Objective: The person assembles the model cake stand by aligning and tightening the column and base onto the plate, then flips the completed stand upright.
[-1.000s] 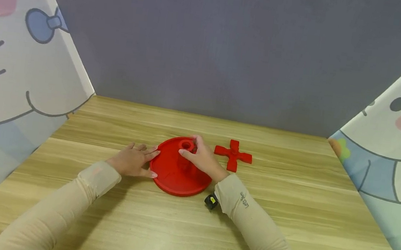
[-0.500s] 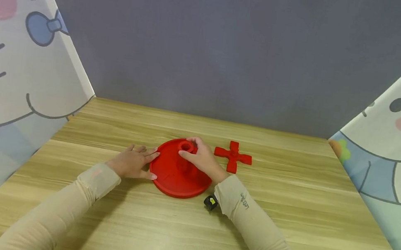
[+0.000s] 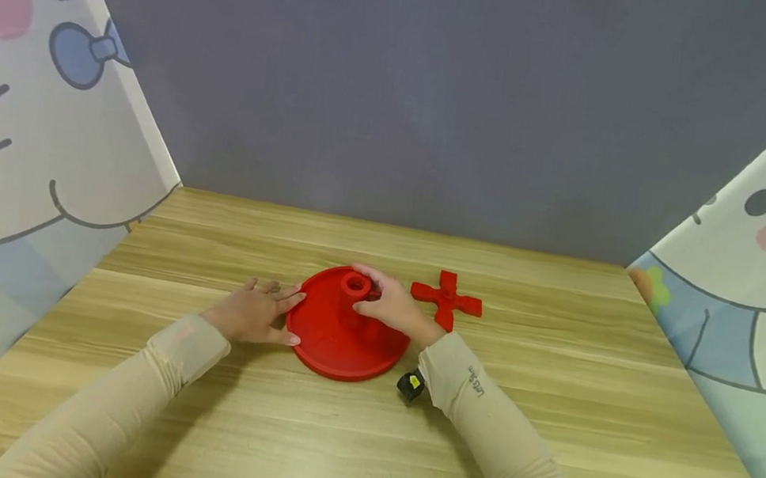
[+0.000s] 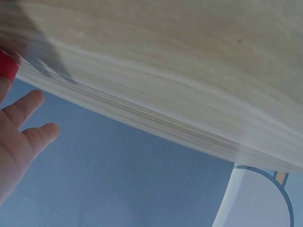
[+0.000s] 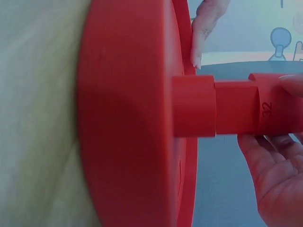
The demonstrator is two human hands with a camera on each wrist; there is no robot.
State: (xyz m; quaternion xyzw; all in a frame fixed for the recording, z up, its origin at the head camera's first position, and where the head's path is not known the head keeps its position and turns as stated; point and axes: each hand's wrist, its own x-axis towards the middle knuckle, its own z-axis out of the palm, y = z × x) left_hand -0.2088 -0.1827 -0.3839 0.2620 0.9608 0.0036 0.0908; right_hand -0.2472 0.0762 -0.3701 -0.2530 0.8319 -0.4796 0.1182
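Note:
A round red tray [image 3: 319,347] with a raised rim lies on the table, a stepped red post [image 5: 194,106] standing upright from its middle. At the post's top is a wider hollow red cylinder [image 5: 270,104] marked "32". My right hand [image 3: 395,304] grips this cylinder from the right, thumb at the front and fingers round the back. On the tray's left side, my left hand [image 3: 252,312] rests fairly straight, spread fingertips on the rim. The left wrist view catches only part of that hand and a corner of red.
A red four-armed cross [image 3: 446,298] lies on the wooden table [image 3: 300,444] just right of the tray. A small black device [image 3: 411,385] sits at my right wrist. Behind the table rises a grey panel [image 3: 414,99], with cartoon-printed cloths at both sides.
My right hand has shifted round the post's top: its fingers reach farther left behind, while the thumb has moved right. The left hand stays at the rim.

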